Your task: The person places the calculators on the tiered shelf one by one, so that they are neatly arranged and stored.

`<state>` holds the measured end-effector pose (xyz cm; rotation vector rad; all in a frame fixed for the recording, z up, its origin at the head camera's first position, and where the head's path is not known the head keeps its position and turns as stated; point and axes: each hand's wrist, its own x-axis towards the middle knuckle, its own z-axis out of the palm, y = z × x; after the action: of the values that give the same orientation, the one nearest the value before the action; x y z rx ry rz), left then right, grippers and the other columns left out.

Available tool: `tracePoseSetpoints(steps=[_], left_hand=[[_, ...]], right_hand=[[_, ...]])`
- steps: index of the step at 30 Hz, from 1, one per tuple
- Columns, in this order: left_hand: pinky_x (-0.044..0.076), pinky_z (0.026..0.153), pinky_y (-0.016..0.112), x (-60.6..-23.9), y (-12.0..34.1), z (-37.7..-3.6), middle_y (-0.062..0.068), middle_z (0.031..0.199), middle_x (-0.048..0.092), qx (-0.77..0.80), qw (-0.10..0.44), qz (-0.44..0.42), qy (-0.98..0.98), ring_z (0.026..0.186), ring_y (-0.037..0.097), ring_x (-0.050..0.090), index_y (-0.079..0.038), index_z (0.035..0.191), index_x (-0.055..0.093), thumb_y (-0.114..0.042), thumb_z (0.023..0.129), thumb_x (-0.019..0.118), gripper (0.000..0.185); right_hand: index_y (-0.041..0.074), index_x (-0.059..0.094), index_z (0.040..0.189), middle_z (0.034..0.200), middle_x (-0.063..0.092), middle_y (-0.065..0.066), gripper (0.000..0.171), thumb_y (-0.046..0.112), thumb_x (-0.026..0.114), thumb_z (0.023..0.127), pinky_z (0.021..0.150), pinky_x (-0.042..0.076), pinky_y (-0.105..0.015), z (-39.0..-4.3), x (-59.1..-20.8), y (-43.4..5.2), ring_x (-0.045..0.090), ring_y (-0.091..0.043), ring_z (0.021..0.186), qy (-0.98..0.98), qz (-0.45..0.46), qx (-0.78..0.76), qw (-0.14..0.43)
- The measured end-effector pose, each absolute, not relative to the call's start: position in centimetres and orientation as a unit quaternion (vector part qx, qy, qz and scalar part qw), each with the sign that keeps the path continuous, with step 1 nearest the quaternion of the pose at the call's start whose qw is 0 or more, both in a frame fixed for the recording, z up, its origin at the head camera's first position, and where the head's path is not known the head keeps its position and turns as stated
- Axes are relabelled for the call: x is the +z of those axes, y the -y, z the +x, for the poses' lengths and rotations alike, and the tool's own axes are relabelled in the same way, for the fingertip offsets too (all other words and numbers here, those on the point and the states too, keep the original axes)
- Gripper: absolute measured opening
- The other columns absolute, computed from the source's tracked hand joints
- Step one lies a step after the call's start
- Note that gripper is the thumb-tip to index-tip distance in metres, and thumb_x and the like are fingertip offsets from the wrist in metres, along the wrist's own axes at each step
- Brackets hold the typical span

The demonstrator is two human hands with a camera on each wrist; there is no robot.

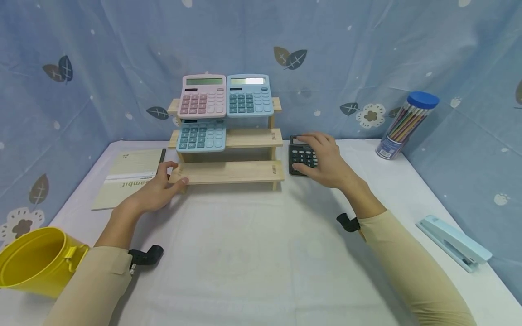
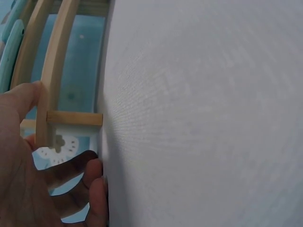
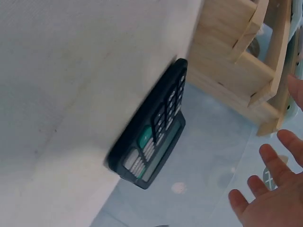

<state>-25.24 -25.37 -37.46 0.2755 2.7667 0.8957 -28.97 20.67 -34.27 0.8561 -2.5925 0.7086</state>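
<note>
A three-tier wooden rack (image 1: 228,173) stands against the back curtain. My left hand (image 1: 152,192) pinches the left end of its lowest board, with the thumb at the front edge; the other fingers spread beside it in the left wrist view. Over a black calculator (image 1: 296,156), which lies flat right of the rack, hovers my right hand (image 1: 328,163) with fingers spread. The right wrist view shows a gap between that hand and the calculator. A pink calculator (image 1: 203,97) and a blue calculator (image 1: 249,96) lean on the top tier. Another blue calculator (image 1: 201,136) rests on the middle tier.
Left of the rack lie a notebook (image 1: 126,174) and a dark pen (image 1: 161,156). A yellow bucket (image 1: 61,267) stands by my left forearm. At the right are a blue-lidded tub of pencils (image 1: 401,129) and a light-blue stapler (image 1: 454,242).
</note>
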Motion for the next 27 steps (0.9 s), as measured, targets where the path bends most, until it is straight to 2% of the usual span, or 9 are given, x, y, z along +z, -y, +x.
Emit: tracePoseSetpoints(steps=[18, 27], left_hand=[[0.027, 0.112, 0.074, -37.2, 25.4, -25.3, 0.045, 0.159, 0.014, 0.312, 0.1, 0.108, -0.939, 0.145, 0.063, 0.023, -0.007, 0.161, 0.0, -0.055, 0.108, 0.039, 0.081], [0.024, 0.114, 0.074, -37.6, 25.4, -25.3, 0.042, 0.162, 0.012, 0.317, 0.106, 0.101, -0.937, 0.147, 0.061, 0.02, -0.008, 0.161, 0.001, -0.058, 0.107, 0.039, 0.084]], right_hand=[[0.01, 0.035, 0.158, 0.16, 0.034, -0.022, 0.078, 0.042, 0.071, 0.095, 0.108, 0.022, -0.075, -32.1, -34.7, -20.9, 0.023, -0.051, 0.145, 0.955, 0.186, 0.218, 0.075], [0.011, 0.029, 0.161, 0.162, 0.026, -0.024, 0.087, 0.046, 0.072, 0.093, 0.106, 0.027, -0.075, -34.1, -35.8, -20.5, 0.023, -0.052, 0.145, 0.962, 0.129, 0.235, 0.044]])
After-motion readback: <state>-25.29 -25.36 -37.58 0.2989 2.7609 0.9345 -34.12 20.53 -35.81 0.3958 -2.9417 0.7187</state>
